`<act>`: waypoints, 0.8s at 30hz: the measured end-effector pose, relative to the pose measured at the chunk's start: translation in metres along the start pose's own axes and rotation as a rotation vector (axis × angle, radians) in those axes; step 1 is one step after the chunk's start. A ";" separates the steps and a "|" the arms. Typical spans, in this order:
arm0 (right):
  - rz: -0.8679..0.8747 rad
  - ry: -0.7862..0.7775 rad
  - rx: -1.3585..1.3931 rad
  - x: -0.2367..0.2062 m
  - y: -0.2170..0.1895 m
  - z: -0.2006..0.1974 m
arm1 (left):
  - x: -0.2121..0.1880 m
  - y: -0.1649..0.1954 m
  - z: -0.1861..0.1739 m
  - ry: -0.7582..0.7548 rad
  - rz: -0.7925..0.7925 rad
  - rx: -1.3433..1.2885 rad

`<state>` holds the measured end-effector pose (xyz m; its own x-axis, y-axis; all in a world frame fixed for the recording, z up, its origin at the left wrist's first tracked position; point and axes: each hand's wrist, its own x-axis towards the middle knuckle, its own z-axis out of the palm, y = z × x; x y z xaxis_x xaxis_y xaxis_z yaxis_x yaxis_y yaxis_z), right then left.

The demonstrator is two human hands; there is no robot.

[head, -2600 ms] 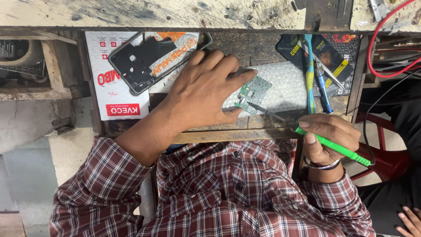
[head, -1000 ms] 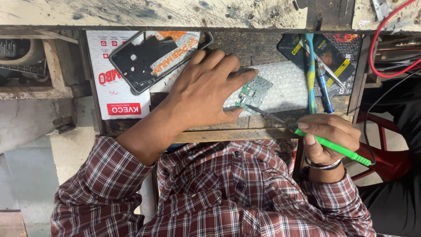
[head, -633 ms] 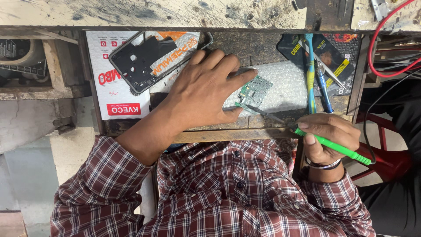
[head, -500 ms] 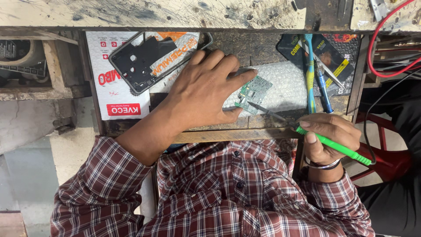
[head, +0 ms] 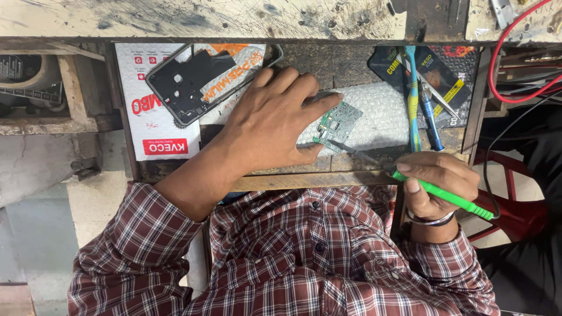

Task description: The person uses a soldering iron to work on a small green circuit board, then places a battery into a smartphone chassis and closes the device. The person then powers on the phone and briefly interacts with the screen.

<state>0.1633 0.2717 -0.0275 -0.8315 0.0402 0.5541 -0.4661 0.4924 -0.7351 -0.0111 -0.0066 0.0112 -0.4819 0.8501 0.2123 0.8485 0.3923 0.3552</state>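
The person's left hand (head: 275,126) lies flat on the wooden desk (head: 304,178), fingers spread and apart, the thumb and forefinger pinning down a small green circuit board (head: 336,124). That board sits on a sheet of bubble wrap (head: 380,117), about mid-desk and slightly right of centre. The right hand (head: 436,184) has its grip closed around a green-handled soldering iron (head: 445,196), whose dark tip reaches left to the near edge of the board (whether it actually touches, I cannot tell). A black cord trails from the iron's handle off to the right. To the far left of the left hand lies a black phone frame (head: 187,82) on a white printed package (head: 146,126). On the far right are a blue-handled tool (head: 430,123) and tweezers resting on a dark packet (head: 445,70). A red wire (head: 497,64) loops at the far right corner.
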 end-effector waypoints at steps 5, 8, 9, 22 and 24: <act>0.024 0.008 -0.051 -0.001 -0.001 -0.001 | 0.001 0.000 0.002 -0.006 -0.002 -0.002; 0.010 0.008 -0.036 -0.001 0.000 0.000 | 0.001 0.000 0.002 -0.003 0.002 0.007; 0.003 0.006 -0.001 0.000 0.001 0.000 | 0.001 0.000 0.003 -0.006 0.002 0.009; 0.013 -0.009 -0.016 0.005 -0.005 0.000 | 0.001 0.000 0.000 -0.022 -0.007 0.010; 0.048 -0.003 -0.061 0.004 -0.007 0.000 | 0.001 0.000 -0.002 -0.010 0.001 0.005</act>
<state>0.1633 0.2681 -0.0202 -0.8535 0.0629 0.5174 -0.4062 0.5416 -0.7360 -0.0115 -0.0063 0.0129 -0.4791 0.8539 0.2031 0.8498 0.3935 0.3506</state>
